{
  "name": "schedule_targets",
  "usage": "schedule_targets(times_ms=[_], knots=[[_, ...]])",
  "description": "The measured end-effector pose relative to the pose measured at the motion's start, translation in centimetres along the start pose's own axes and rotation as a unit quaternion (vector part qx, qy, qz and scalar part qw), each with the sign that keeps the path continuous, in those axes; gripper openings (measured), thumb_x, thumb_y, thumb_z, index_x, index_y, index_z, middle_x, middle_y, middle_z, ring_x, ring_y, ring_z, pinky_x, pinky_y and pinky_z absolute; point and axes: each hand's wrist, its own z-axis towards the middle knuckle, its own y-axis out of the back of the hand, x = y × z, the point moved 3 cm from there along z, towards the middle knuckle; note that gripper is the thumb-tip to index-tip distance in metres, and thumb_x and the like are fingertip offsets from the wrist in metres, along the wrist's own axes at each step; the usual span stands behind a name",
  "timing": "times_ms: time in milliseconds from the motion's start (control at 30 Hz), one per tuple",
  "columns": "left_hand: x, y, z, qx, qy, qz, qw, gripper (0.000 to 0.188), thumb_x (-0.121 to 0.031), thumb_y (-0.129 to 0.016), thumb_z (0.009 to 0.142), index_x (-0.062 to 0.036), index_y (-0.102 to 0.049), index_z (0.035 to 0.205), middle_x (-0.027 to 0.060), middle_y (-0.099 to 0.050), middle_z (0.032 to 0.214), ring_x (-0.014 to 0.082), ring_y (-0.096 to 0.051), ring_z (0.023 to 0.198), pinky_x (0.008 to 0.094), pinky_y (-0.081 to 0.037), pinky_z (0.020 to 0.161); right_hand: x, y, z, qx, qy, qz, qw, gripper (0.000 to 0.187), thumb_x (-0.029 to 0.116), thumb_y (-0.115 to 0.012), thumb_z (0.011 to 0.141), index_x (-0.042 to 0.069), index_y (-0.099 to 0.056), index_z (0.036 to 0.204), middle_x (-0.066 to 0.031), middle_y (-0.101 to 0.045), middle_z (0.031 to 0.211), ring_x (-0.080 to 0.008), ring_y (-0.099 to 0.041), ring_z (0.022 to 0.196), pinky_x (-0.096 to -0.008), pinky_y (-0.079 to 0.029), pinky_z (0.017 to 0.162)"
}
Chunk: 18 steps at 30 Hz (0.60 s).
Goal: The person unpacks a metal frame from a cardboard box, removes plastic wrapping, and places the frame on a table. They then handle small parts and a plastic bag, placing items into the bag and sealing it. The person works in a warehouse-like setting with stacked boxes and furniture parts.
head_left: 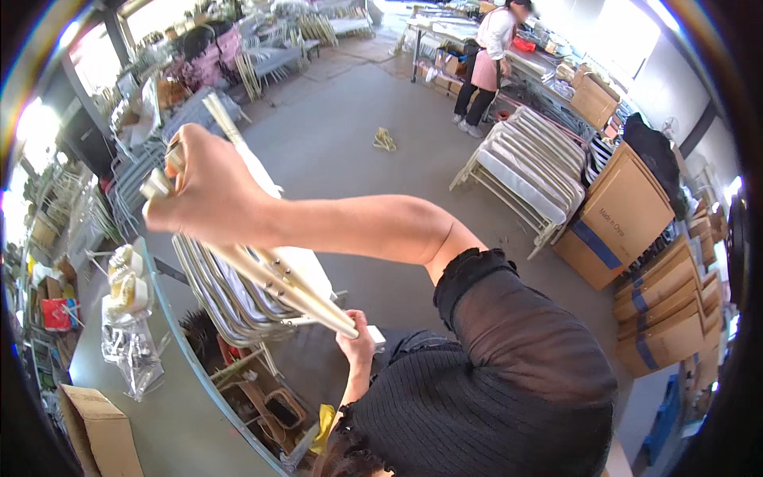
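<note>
Across the picture's left middle slants a cream metal tube frame, made of long tubes with small dark holes or rivets. My right hand is closed around its upper end, where cut tube ends poke out past the fingers. At the lower end my left hand grips the same tubes, and a small white block shows beside it. Behind the frame, a white panel and another cream tube are partly hidden by my right arm; whether they belong to the held frame I cannot tell.
Stacked metal frames stand below my right forearm, beside a grey-green table with plastic-bagged parts. Folded white chairs and cardboard cartons line the right. A co-worker stands at a far bench. A cream bundle lies on the floor.
</note>
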Motion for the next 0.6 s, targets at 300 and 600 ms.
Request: schedule_targets(times_ms=[300, 600], knots=[[-12.7, 14.0, 2.7, -0.263, -0.314, 0.194, 0.892, 0.008, -0.002, -0.059, 0.083, -0.0004, -0.061, 0.090, 0.0116, -0.065, 0.079, 0.0243, -0.064, 0.072, 0.0322, -0.049, 0.065, 13.9, 4.8, -9.8, 0.117, 0.354, 0.259, 0.891, 0.043, 0.014, -0.071, 0.057, -0.004, -0.044, 0.085, -0.0105, -0.050, 0.072, -0.0201, -0.052, 0.065, -0.0303, -0.045, 0.058], [-19.7, 25.0, -15.2, -0.520, -0.311, 0.466, 0.644, 0.019, -0.001, -0.063, 0.069, -0.0107, -0.056, 0.084, 0.0042, -0.059, 0.075, 0.0247, -0.058, 0.070, 0.0356, -0.044, 0.067, 10.1, 3.4, -13.1, 0.190, 0.180, 0.573, 0.777, 0.040, 0.013, -0.067, 0.060, 0.009, -0.038, 0.086, -0.0025, -0.035, 0.076, -0.0118, -0.036, 0.067, -0.0253, -0.036, 0.068]])
